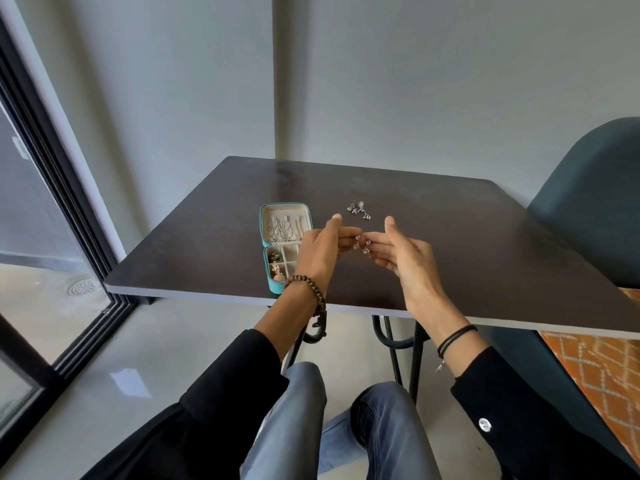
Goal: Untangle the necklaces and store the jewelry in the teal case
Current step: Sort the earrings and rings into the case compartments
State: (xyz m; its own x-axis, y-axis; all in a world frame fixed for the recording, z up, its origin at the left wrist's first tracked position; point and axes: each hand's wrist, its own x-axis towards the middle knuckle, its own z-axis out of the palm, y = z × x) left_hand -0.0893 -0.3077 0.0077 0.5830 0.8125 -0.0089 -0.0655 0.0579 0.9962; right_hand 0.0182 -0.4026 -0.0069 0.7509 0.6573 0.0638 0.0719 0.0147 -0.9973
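The teal case lies open on the dark table, left of my hands. Silver chains hang in its lid half, and a gold bell-shaped earring sits in its compartment half. My left hand and my right hand are raised just above the table, fingertips nearly meeting. Each pinches a small silver drop earring: the left one, the right one. A small silver jewelry cluster lies on the table beyond my hands.
A dark teal chair stands at the table's right side. An orange patterned rug lies below it. A glass door with a black frame runs along the left. My knees are under the table's near edge.
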